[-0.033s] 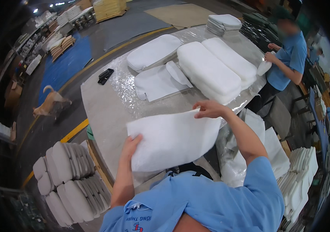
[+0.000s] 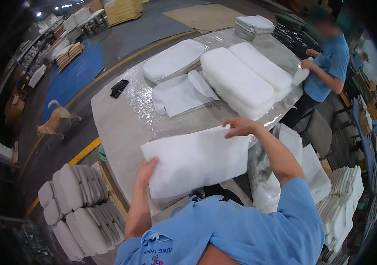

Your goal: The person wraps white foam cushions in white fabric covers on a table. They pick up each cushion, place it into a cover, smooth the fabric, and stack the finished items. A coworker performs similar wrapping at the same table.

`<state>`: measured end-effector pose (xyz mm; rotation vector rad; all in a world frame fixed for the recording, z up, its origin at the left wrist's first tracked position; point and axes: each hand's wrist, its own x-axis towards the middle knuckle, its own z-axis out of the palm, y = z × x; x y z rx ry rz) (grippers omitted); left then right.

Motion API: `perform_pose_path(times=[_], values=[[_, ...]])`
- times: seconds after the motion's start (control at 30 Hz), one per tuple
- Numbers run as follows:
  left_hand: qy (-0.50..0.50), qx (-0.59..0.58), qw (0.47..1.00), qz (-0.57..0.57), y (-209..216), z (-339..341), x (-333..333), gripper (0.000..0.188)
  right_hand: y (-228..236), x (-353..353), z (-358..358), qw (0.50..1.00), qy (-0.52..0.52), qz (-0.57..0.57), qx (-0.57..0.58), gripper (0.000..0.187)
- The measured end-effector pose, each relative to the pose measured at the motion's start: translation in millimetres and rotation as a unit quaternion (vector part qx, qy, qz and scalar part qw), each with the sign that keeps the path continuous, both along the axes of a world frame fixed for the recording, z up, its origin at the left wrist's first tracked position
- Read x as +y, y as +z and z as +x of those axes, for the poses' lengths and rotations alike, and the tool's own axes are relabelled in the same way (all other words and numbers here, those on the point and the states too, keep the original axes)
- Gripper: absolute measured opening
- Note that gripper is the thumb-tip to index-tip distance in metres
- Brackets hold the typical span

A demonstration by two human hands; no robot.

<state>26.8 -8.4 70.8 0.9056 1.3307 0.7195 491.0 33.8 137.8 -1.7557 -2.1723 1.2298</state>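
A soft white padding sheet (image 2: 197,161) hangs between my two hands, over the near edge of the table and in front of my body. My left hand (image 2: 147,170) grips its left edge, the thumb lying on top and the other fingers hidden beneath. At the far right corner, my right hand (image 2: 241,127) has thumb and fingers around the sheet's edge. Just beyond lies a flat white cover (image 2: 182,95) with a folded flap. Two thick stacks of white padding (image 2: 237,84) stand to its right, and a stack of rounded white pieces (image 2: 174,59) lies farther back.
Clear plastic film covers part of the table (image 2: 118,119); a black tool (image 2: 119,88) rests there. Grey cushions (image 2: 82,190) are piled at lower left, white pads (image 2: 341,207) at right. A co-worker (image 2: 330,62) handles a white piece across the table. A dog (image 2: 58,118) walks on the left.
The padding sheet has shifted slightly left and its right edge hangs straighter. My left hand has moved a little left and down with it. The dog's legs have changed position.
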Motion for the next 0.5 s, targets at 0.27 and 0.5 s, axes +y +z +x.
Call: perform_pose_path(times=[0.27,0.5], values=[[0.034,0.1,0.994,0.01,-27,-28,-4,0.026,-86,-41,66,0.939,-0.291,-0.095,0.159,0.043],[0.086,0.189,0.971,0.119,-24,-24,-1,0.03,-101,-88,10,0.814,-0.46,0.009,0.354,0.024]])
